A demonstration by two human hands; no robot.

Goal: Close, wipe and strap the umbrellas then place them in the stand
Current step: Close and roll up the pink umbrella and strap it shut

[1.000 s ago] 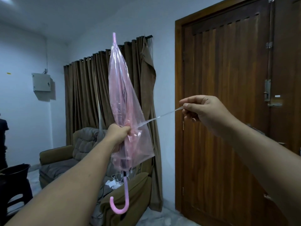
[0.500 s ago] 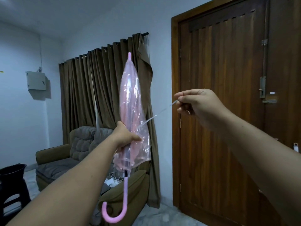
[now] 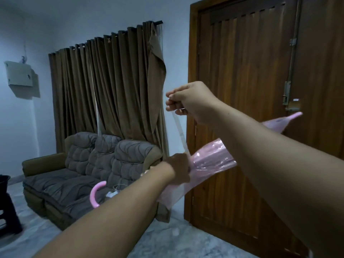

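A closed pink see-through umbrella (image 3: 212, 159) lies tilted across the middle of the head view, tip up at the right, behind my right forearm. Its pink hooked handle (image 3: 95, 194) points down to the left. My left hand (image 3: 179, 169) is wrapped around the folded canopy near its lower end. My right hand (image 3: 189, 102) is above it and pinches the end of the clear strap (image 3: 179, 131), which runs taut down to the canopy. No umbrella stand is in view.
A grey-brown sofa (image 3: 89, 174) stands under brown curtains (image 3: 108, 86) on the left. A wooden door (image 3: 260, 108) fills the right side. A dark stool (image 3: 7, 211) is at the left edge. The floor (image 3: 158, 239) is pale marble.
The umbrella has swung from upright to a slant, tip toward the right and handle to the left. My right hand has moved left and now pulls the strap upward instead of sideways.
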